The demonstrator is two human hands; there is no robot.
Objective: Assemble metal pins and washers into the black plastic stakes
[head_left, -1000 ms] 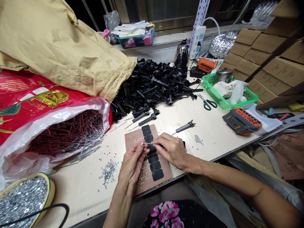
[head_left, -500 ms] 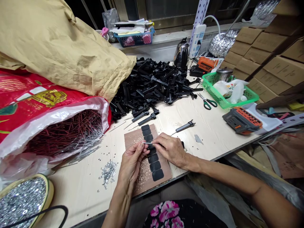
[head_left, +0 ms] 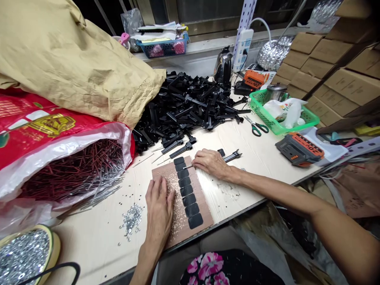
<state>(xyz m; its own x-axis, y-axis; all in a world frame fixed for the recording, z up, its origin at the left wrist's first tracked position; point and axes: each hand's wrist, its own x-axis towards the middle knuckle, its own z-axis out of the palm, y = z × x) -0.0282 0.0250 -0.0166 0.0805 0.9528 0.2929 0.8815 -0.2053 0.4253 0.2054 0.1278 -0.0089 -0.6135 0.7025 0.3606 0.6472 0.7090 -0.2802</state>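
My right hand (head_left: 211, 163) pinches a thin metal rod (head_left: 188, 166), whose tip lies over the upper part of a row of black rounded-square pads (head_left: 184, 182). Those pads lie on a brown board (head_left: 173, 233) sprinkled with pale crumbs. My left hand (head_left: 159, 204) rests flat, fingers extended, along the board's left edge and holds nothing. Just past my right hand lies a black part with a forked end (head_left: 233, 156), close to a small black pad (head_left: 221, 152). Two similar black parts with thin rods (head_left: 181, 150) lie beyond the board.
A heap of black parts (head_left: 190, 105) covers the back. At left are an opened red sack of thin rods (head_left: 56, 118), scattered small metal rings (head_left: 132, 219) and a tub of rings (head_left: 56, 247). Scissors (head_left: 257, 128), a green basket (head_left: 311, 118) and a battery (head_left: 299, 149) are at right.
Both hands were together at the rod above the pads. My left hand has let go and come down at the board's left edge; my right hand has moved farther away with the rod.
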